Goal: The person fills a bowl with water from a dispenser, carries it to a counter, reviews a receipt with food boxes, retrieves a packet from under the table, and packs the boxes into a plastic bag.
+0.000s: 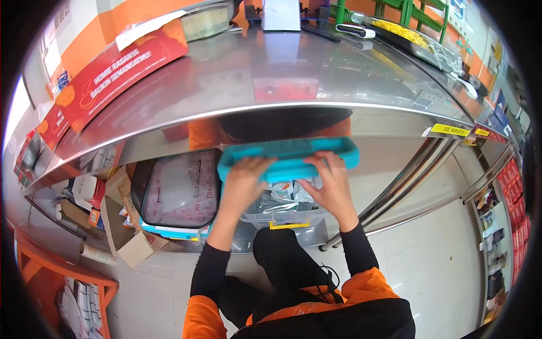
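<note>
A teal storage-box lid (pixel 288 149) is raised and tilted over a clear plastic storage box (pixel 316 220) with a yellow latch. Fingers of my right hand (pixel 332 186) lie over the lid's near edge, with the thumb below it, gripping its right part. My left hand (pixel 244 179), slightly smeared by motion, holds the lid's left part near the same edge. Under the lid, several small plastic packets (pixel 282 195) show inside the box. The lid's far underside and the box's back are hidden.
A steel table (pixel 226 73) overhangs the box, its front edge just beyond the lid. Left of the box stand a lidded container (pixel 182 189) and an opened cardboard box (pixel 125 217). Steel table legs (pixel 406 186) rise at right. A red carton (pixel 113 85) sits on the tabletop.
</note>
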{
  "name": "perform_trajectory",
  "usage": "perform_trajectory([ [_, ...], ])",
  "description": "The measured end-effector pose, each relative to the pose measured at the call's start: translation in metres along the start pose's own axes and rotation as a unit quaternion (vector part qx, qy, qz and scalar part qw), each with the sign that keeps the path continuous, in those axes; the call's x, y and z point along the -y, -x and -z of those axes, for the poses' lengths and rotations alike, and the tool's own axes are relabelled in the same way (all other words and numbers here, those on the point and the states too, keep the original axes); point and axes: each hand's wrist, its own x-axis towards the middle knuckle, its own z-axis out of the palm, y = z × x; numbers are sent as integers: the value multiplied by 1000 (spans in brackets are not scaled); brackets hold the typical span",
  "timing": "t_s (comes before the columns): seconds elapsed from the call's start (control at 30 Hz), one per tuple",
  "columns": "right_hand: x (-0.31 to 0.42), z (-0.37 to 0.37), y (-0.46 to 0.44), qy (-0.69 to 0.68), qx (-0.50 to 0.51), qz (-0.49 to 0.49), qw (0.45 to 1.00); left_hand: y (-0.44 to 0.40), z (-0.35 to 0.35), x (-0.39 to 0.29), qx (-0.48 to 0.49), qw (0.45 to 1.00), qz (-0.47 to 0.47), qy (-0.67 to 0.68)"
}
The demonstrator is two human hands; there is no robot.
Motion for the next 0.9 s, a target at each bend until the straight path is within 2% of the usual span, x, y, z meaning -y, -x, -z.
perform_trajectory([
  [0.03, 4, -2, 5, -26, -74, -26, 997, -15, 21, 0, 2, 999, 22, 28],
  [0.07, 7, -5, 9, -53, -145, -53, 987, -29, 30, 2, 73, 992, 105, 4],
  [0.13, 4, -23, 9, -139, 67, -199, 968, -49, 40, 12, 208, 940, 266, -47],
  [0.17, -3, -37, 12, -180, 172, -267, 931, -47, 34, 25, 127, 970, 209, -2],
  [0.23, -78, -126, 40, -83, 387, -205, 895, -31, -13, 88, -38, 992, 88, 85],
  [0.27, -108, -165, 43, -71, 522, -273, 805, -28, -18, 103, -42, 989, 102, 98],
  [0.3, -130, -196, 41, -55, 641, -330, 691, -25, -12, 105, -36, 985, 128, 107],
  [0.33, -144, -217, 39, -36, 674, -339, 656, -25, -2, 106, -34, 982, 152, 110],
  [0.43, -170, -252, 40, 17, 619, -327, 714, -21, 19, 95, -33, 978, 182, 101],
  [0.5, -180, -264, 38, 33, 596, -332, 731, -10, 27, 79, -36, 979, 181, 91],
  [0.73, -185, -275, 37, 57, 560, -341, 753, 27, 42, 21, -28, 982, 173, 67],
  [0.9, -188, -270, 40, 45, 542, -332, 771, 26, 38, 15, -7, 981, 180, 64],
])
